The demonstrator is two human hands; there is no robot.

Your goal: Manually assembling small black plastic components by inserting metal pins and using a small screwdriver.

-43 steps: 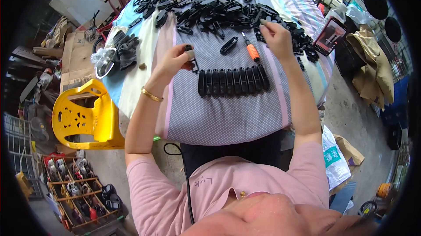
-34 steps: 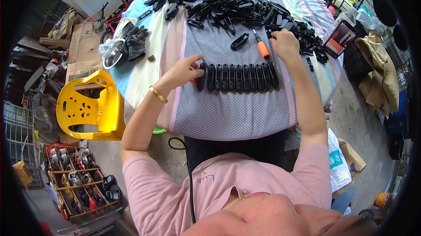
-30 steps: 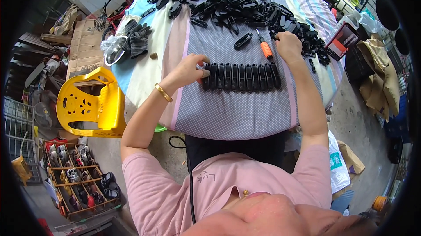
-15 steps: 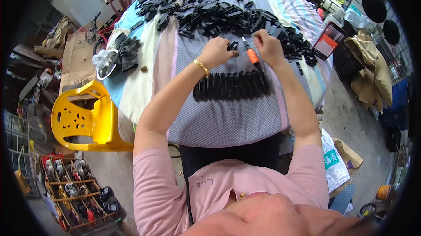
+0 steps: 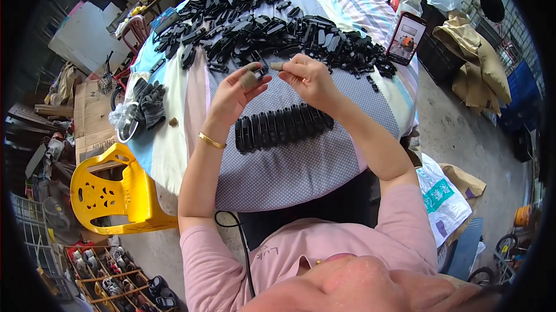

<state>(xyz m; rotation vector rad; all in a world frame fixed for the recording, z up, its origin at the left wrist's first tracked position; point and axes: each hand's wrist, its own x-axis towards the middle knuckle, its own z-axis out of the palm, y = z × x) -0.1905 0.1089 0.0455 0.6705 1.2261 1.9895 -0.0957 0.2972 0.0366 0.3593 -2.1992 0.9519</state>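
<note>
My left hand (image 5: 238, 90) is raised over the patterned cloth, thumb and fingers closed on a small black plastic piece (image 5: 260, 71). Beige wrapping covers some of its fingertips. My right hand (image 5: 310, 80) is close beside that piece, its fingers pinched and one wrapped fingertip pointing at it. Whatever those fingers hold, if anything, is too small to make out. Nearer to me lies a neat row of black plastic pieces (image 5: 284, 128), side by side. Beyond my hands spreads a large loose heap of black pieces (image 5: 272, 37). The orange-handled tool is out of sight.
A phone (image 5: 405, 38) stands upright at the table's right edge. Dark gloves (image 5: 149, 103) and a bowl with clear plastic (image 5: 124, 121) lie at the left. A yellow plastic chair (image 5: 116, 190) stands left of the table (image 5: 289, 187), and paper sacks (image 5: 472, 63) at the right.
My right hand has swung left to meet the left hand, which has turned palm-up with the black piece. The orange-handled tool no longer shows. The whole view has shifted slightly.
</note>
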